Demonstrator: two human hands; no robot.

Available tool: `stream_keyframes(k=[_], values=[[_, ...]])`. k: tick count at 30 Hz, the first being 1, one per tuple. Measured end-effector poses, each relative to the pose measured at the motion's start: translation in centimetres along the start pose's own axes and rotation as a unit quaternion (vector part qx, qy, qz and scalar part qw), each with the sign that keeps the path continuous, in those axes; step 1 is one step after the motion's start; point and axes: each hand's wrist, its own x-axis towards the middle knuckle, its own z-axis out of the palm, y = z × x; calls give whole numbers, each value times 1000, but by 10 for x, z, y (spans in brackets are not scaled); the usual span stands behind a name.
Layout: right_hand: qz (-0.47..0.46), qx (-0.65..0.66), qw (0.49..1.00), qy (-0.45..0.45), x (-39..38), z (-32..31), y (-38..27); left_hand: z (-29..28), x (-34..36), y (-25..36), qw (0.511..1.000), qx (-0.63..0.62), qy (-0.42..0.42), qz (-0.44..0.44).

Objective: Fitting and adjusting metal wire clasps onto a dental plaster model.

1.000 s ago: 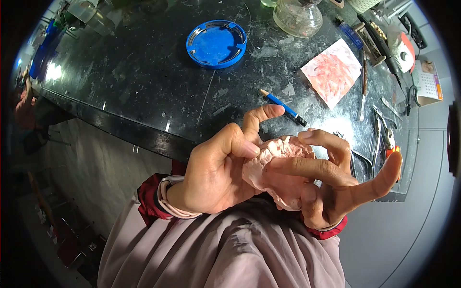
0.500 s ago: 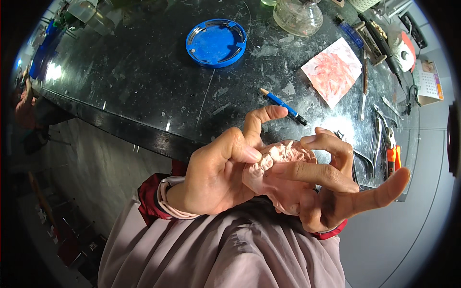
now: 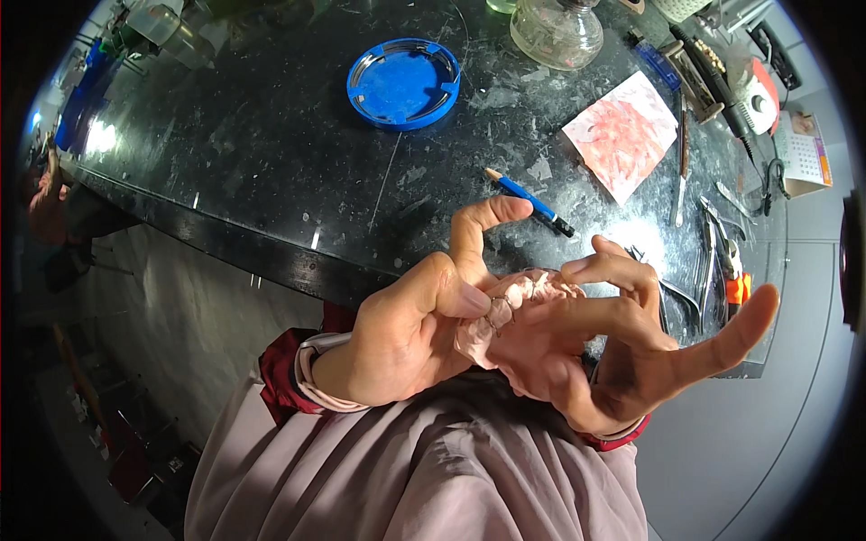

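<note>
Now we grasp pale-pink toothed plaster cast (image 3: 514, 350) on our side of blue wooden pencil (image 3: 530, 201): bare left hand (image 3: 401, 334) pinches rim, right hand (image 3: 622, 361) grips opposite side, finger laid across. Likely step: pressing inner face; next calls for steady left hold.

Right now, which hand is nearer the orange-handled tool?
Right. The right hand is just left of the orange-handled tool, one extended finger beside its handle in this view. The left hand is well farther left, across the pink cast.
</note>
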Motion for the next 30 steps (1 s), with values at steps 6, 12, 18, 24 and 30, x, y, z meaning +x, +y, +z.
stream_keyframes(k=[6, 12, 18, 24, 30], values=[[-13, -41, 998, 51, 5, 5, -3, 4, -1, 1, 994, 100, -16, 36], [36, -123, 992, 15, 10, -3, -10, 3, 3, 2, 986, 155, -34, 47], [85, -63, 991, 79, 8, -2, -7, -4, -1, 1, 920, 358, -99, 122], [125, 35, 985, 118, 2, -10, -1, -2, 14, 17, 609, 740, -41, 283], [127, -29, 984, 122, -2, -15, -2, 3, 17, 13, 504, 796, 57, 332]])
